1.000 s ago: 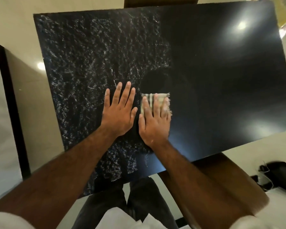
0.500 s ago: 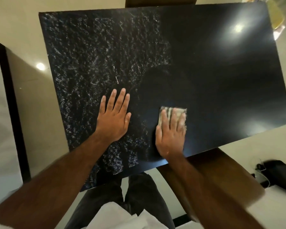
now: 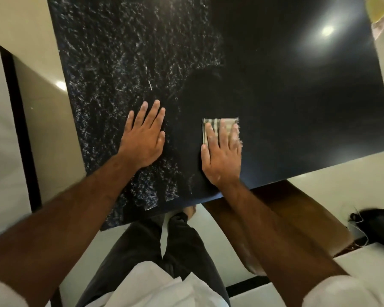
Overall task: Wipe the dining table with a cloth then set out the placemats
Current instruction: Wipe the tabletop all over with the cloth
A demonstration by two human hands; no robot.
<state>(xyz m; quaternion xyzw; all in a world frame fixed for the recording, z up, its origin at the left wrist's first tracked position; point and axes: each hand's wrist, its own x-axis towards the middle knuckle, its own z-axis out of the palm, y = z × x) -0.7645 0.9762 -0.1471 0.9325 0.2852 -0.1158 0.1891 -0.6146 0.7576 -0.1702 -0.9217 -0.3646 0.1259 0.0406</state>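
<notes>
- Black glossy rectangular table (image 3: 297,103): fills the upper part of your view. Its near edge runs at a slant just in front of your legs.
- White speckled film (image 3: 120,63): covers the left part of the table, from the far side down to the near edge. The right part is dark and smooth, with one round light spot (image 3: 327,31) reflected towards the far right corner.
- Left hand (image 3: 143,138): yours, laid flat on the table, palm down, fingers straight and slightly fanned, holding nothing. It sits at the right margin of the speckled film.
- Right hand (image 3: 222,156): yours, laid flat, palm down, fingers straight and close together, pressing on the cloth. No finger curls round it.
- Folded beige striped cloth (image 3: 225,122): lies on the table under the fingers of your right hand, on the dark smooth part and towards the near edge. Its far strip and frayed right edge show past the fingertips. Bare table separates it from your left hand.
- Brown wooden surface (image 3: 297,218): below the table's near edge on the right, partly behind your right forearm. You cannot tell which piece of furniture it is.
- Black bag-like object (image 3: 379,227): far right, beside the wooden surface, blurred.
- Dark trousers (image 3: 186,244) and bare foot (image 3: 190,211): yours, directly below the table's near edge.
- White shirt (image 3: 155,286): bottom of the view, between your forearms.
- Pale floor (image 3: 333,165): shows round the table on the left and right.
</notes>
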